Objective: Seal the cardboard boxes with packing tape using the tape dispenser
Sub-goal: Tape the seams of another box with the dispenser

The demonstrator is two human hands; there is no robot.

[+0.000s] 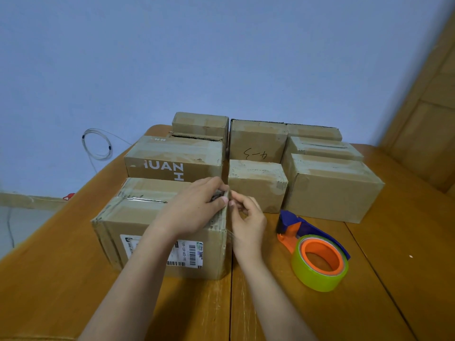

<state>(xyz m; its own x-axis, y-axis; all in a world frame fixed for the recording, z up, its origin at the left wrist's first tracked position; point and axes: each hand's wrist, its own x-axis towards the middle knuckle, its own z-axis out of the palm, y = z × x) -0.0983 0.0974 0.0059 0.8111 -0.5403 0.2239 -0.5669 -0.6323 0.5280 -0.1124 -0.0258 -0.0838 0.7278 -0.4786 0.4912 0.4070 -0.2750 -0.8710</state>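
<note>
— What's on that wooden table (406,254)?

— Cardboard boxes, mostly: a big near box (138,217) with a shipping label, and more boxes (330,185) packed close together behind it.

— Anything else?

— A tape dispenser (317,252) lying on its side, just right of the near box.

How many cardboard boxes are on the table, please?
8 visible: nearest, with label; printed one behind; two far left; handwritten one; small middle; right front; right behind. Others may be hidden.
</note>
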